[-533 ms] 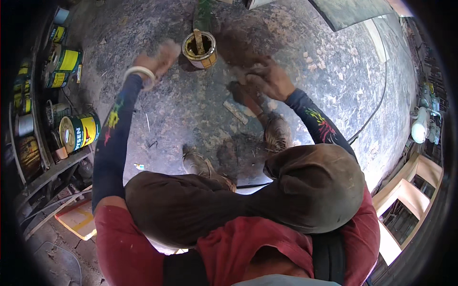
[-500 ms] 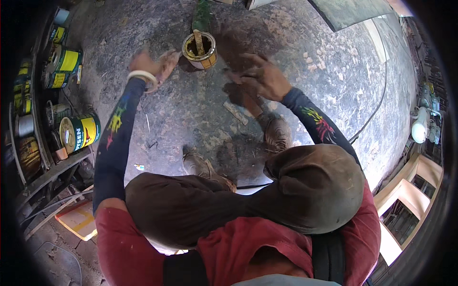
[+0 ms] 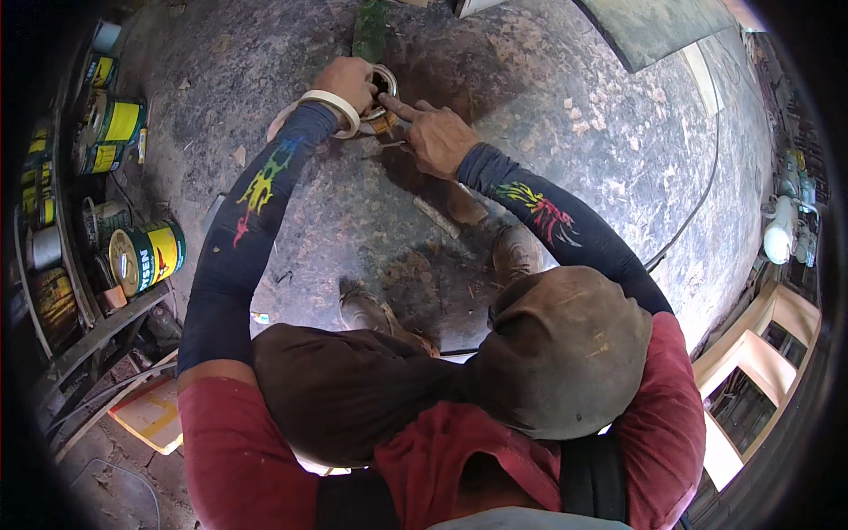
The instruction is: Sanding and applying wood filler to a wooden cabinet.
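Observation:
A small open can (image 3: pixel 383 123) with a dark inside stands on the floor ahead of me, partly covered by my hands. My left hand (image 3: pixel 348 81) is closed at the can's left rim; what its fingers hold, if anything, is hidden. Around that wrist sits a cream ring (image 3: pixel 352 115), like a roll of tape. My right hand (image 3: pixel 439 139) is at the can's near right side, its index finger stretched to the rim and other fingers partly bent. The flat stick seen earlier in the can does not show.
Paint cans (image 3: pixel 148 256) with yellow labels line a shelf (image 3: pixel 106 327) on the left. A dark flat panel (image 3: pixel 654 31) lies far right, beside a black cable (image 3: pixel 698 212). A pale slotted frame (image 3: pixel 760 371) is at lower right. Behind the can lies a green strip (image 3: pixel 371 26).
Both hands have moved in to the can, the left going right and forward, the right going left. The can has shifted slightly right, and the stick is now out of sight.

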Motion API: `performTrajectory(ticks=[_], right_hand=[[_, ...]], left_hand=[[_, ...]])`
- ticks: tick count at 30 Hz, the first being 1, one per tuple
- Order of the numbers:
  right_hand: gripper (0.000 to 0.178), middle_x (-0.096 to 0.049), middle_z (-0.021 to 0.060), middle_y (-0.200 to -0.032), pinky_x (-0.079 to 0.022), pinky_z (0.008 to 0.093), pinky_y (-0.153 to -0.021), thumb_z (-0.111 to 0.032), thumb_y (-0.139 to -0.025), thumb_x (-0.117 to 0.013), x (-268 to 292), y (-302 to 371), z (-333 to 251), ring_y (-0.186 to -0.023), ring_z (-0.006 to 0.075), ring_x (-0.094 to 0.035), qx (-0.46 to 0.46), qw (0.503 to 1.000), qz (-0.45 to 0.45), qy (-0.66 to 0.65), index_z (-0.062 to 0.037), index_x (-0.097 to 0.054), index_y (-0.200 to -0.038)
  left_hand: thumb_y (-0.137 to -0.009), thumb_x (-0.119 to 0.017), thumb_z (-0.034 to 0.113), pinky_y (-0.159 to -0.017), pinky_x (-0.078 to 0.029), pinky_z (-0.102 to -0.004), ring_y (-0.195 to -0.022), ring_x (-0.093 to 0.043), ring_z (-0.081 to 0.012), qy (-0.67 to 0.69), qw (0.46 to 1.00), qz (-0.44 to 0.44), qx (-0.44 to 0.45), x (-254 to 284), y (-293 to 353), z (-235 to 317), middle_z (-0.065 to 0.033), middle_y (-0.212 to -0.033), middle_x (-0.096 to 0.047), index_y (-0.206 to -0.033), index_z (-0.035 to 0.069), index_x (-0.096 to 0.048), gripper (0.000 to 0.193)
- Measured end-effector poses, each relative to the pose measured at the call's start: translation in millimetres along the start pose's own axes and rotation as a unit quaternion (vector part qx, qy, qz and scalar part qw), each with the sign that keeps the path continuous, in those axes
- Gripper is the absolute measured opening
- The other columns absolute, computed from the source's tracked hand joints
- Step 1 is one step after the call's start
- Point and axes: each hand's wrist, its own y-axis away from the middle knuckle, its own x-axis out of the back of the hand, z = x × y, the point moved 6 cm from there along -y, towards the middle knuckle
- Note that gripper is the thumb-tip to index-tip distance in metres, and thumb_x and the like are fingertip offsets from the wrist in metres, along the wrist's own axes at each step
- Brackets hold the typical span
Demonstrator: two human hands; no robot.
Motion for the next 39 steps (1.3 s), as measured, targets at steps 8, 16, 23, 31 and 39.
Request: performTrajectory(ticks=[8, 16, 23, 31, 39], right_hand=[[0.024, -0.042, 0.0154, -0.159, -0.058, 0.0489, -0.080, -0.013, -0.085, -0.066, 1.3, 4.0, 4.3, -0.099, 0.0400, -0.069, -0.009, 0.999, 0.046, -0.017, 0.0005, -0.077, -0.101], [0.041, -0.070, 0.0241, -0.120, -0.058, 0.0480, -0.080, -0.010, -0.087, -0.065, -11.5, -5.3, 20.9, -0.093, 0.0399, -0.070, -0.044, 0.999, -0.020, -0.002, -0.0037, -0.069, -0.127], [0.026, -0.075, 0.0155, -0.104, -0.056, 0.0412, -0.081, -0.023, -0.097, -0.069, -13.1, 3.6, 64.8, -0.087, 0.0250, -0.072, -0.168, 0.792, 0.123, -0.573, -0.0005, -0.074, -0.108], [0.027, -0.076, 0.0122, -0.105, -0.057, 0.0377, -0.080, -0.014, -0.091, -0.065, -75.8, -9.0, 120.7, -0.087, 0.0265, -0.073, -0.120, 0.782, 0.274, -0.547, -0.0063, -0.073, -0.116], [0.011, -0.071, 0.0100, -0.072, -0.055, 0.0335, -0.064, -0.013, -0.090, -0.071, 14.8, -10.9, 2.2, -0.064, 0.0262, -0.068, -0.291, 0.767, 0.281, -0.498, -0.0052, -0.076, -0.096]], left_hand=[[-0.085, -0.071, 0.016, -0.072, -0.054, -0.0513, -0.082, -0.066, -0.0452, 0.116, 0.968, 0.209, -0.074, -10.2, 16.8, 8.3, -0.0232, -0.082, -0.068, -0.084, 0.003, -0.071, 0.014], [-0.084, -0.080, 0.027, -0.071, -0.055, -0.0446, -0.072, -0.069, -0.0278, 0.182, 0.982, -0.035, 0.032, -14.2, -25.0, -40.9, -0.0145, -0.079, -0.074, -0.085, 0.002, -0.078, 0.025], [-0.083, -0.082, 0.022, -0.059, -0.055, -0.0320, -0.063, -0.069, -0.0172, 0.388, 0.889, 0.151, 0.191, 33.5, 37.8, -73.5, -0.0139, -0.079, -0.075, -0.091, -0.009, -0.076, 0.032], [-0.082, -0.079, 0.018, -0.060, -0.052, -0.0315, -0.060, -0.065, -0.0153, 0.407, 0.858, 0.291, 0.117, 101.0, 72.5, -6.9, -0.0084, -0.067, -0.071, -0.080, -0.004, -0.074, 0.022], [-0.084, -0.074, 0.015, -0.060, -0.053, -0.0413, -0.062, -0.068, -0.0353, 0.229, 0.892, 0.389, -0.002, 102.4, 117.9, 57.7, -0.0202, -0.069, -0.065, -0.077, 0.000, -0.067, 0.018]])
